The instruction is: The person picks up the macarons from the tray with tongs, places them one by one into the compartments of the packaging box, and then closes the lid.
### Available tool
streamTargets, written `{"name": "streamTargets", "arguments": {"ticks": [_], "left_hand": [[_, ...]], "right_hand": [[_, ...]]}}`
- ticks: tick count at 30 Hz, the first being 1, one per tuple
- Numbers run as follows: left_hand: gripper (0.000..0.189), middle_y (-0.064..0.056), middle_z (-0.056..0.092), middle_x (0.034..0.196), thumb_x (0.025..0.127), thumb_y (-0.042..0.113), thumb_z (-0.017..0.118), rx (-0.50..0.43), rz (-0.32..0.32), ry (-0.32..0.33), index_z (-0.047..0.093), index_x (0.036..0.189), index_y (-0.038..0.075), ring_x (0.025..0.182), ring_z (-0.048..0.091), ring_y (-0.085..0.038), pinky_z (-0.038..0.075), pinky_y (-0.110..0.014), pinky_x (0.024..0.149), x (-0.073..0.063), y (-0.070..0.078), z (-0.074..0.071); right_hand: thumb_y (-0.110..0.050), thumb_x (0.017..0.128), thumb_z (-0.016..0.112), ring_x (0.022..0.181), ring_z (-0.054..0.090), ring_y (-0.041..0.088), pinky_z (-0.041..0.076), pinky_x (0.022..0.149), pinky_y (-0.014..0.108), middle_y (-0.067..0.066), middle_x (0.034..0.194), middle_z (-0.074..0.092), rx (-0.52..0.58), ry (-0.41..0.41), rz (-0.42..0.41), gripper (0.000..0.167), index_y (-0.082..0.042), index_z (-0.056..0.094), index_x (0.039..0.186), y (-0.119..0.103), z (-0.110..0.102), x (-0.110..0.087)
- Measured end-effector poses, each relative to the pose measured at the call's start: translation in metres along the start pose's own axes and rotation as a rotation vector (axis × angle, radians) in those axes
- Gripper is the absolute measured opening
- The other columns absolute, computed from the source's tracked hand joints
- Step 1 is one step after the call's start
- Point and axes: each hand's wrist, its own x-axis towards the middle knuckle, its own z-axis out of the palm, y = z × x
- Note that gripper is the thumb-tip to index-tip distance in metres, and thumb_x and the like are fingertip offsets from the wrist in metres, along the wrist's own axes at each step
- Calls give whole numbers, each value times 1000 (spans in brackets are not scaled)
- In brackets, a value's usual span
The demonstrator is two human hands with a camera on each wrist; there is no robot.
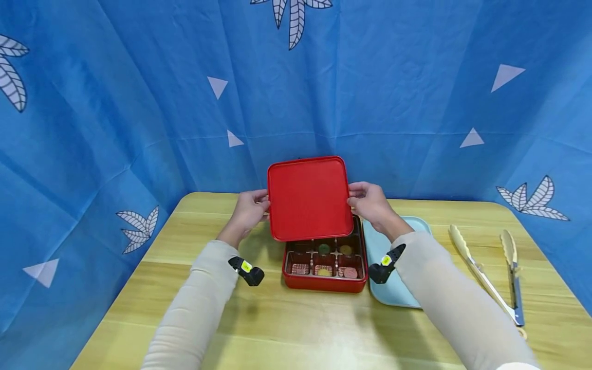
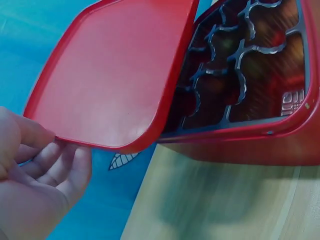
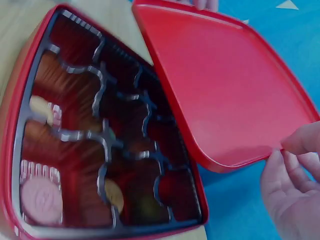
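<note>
A red lid is raised and tilted over the back of a red box, its inner side facing me. My left hand grips the lid's left edge, and my right hand pinches its right edge. In both wrist views the thumb and fingers meet at the rim. Inside the box lies a divided tray with several compartments. Some hold small round pieces, among them a pink one and a yellowish one. The lid hides the back compartments in the head view.
Right of the box lies a light blue tray, partly under my right forearm. Two pairs of tongs lie farther right on the wooden table. A blue patterned curtain hangs behind and at the sides.
</note>
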Motion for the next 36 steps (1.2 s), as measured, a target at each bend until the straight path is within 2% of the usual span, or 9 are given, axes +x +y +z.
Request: {"name": "streamTargets", "arguments": {"ticks": [3,6,11,14,18,21,25,31,36], "left_hand": [[38,-14,55,102,93,-4,47,-23,50,-14,52,131,-5,77,59,-13,58,-32,70,-1,2,4],[37,-16,56,99,91,-7,46,-7,107,-28,54,127,-7,75,59,-13,58,-35,73,-4,1,6],[26,-18,56,96,89,-9,48,50,223,-40,58,113,-6,80,60,-21,56,-44,80,-9,0,9],[19,-18,59,97,89,-7,52,129,312,-30,59,106,-4,87,61,-26,56,-42,80,-10,-1,10],[14,-16,61,94,86,-7,55,221,393,-1,60,98,-1,93,61,-27,56,-37,80,-15,-3,14],[18,-16,62,95,83,-12,54,268,481,9,60,96,-2,94,63,-28,56,-35,81,-20,-7,20],[25,-14,62,98,79,-17,56,369,633,37,61,98,-2,96,64,-28,56,-32,82,-25,-17,27],[29,-9,59,102,76,-15,65,506,735,65,60,98,4,98,60,-24,53,-34,88,-33,-31,35],[31,-10,57,110,76,-11,69,623,828,78,58,101,4,105,57,-24,51,-34,91,-37,-46,40]], "right_hand": [[-2,95,48,105,55,29,53,88,44,18,119,49,-56,17,-66,35,0,45,130,4,-6,-5],[-2,94,49,104,56,31,53,87,46,17,116,51,-126,33,-123,32,0,46,126,7,-10,-9],[-3,93,52,101,59,31,54,82,40,17,113,55,-202,74,-206,26,0,50,119,13,-15,-14],[-2,92,54,103,60,31,54,83,41,18,111,57,-219,101,-250,23,1,52,115,17,-17,-16],[-1,90,57,104,61,31,54,86,45,17,109,61,-277,157,-335,20,-1,55,111,25,-19,-21],[0,88,61,102,62,32,55,82,47,17,108,64,-338,234,-423,21,-3,57,108,34,-18,-28],[3,84,64,97,64,34,56,74,48,17,107,64,-392,322,-530,22,-1,59,105,46,-16,-34],[5,75,73,97,62,28,58,68,44,14,108,64,-509,393,-682,32,-3,61,103,65,-14,-42],[7,61,82,97,62,29,58,64,41,15,109,62,-632,407,-825,46,0,59,101,82,-15,-46]]}}
